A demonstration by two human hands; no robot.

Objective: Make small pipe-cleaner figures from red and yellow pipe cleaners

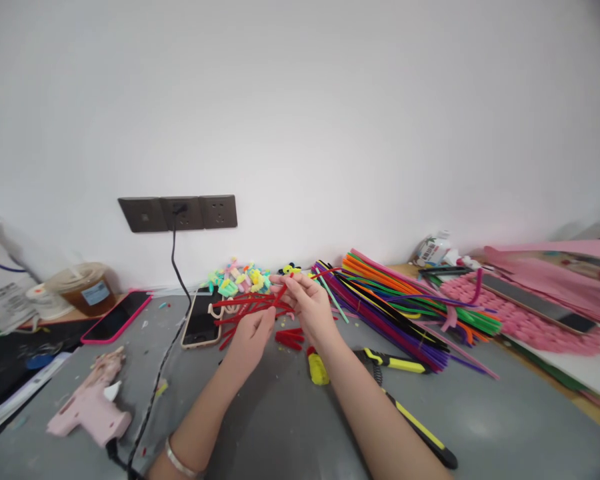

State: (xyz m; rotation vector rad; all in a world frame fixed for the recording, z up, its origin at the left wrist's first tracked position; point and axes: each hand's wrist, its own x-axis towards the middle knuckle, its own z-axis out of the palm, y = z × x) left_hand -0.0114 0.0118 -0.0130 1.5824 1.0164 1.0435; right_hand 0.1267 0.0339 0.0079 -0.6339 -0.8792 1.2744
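My left hand [250, 337] and my right hand [307, 303] meet above the grey table, both closed on a bundle of red pipe cleaners [245, 307] that fans out to the left. More short red pipe cleaner pieces [290, 339] lie on the table just below my hands. A large sheaf of multicoloured pipe cleaners [395, 300] lies to the right of my right hand. Small colourful finished pieces [240, 279] are piled behind my hands near the wall.
A pink glue gun [93, 403] lies at the front left, its black cable running up to a wall socket [180, 212]. Two phones [116, 317] [201, 320] lie left of centre. Yellow-handled pliers [395, 362] sit by my right forearm. Pink material [520, 313] covers the right.
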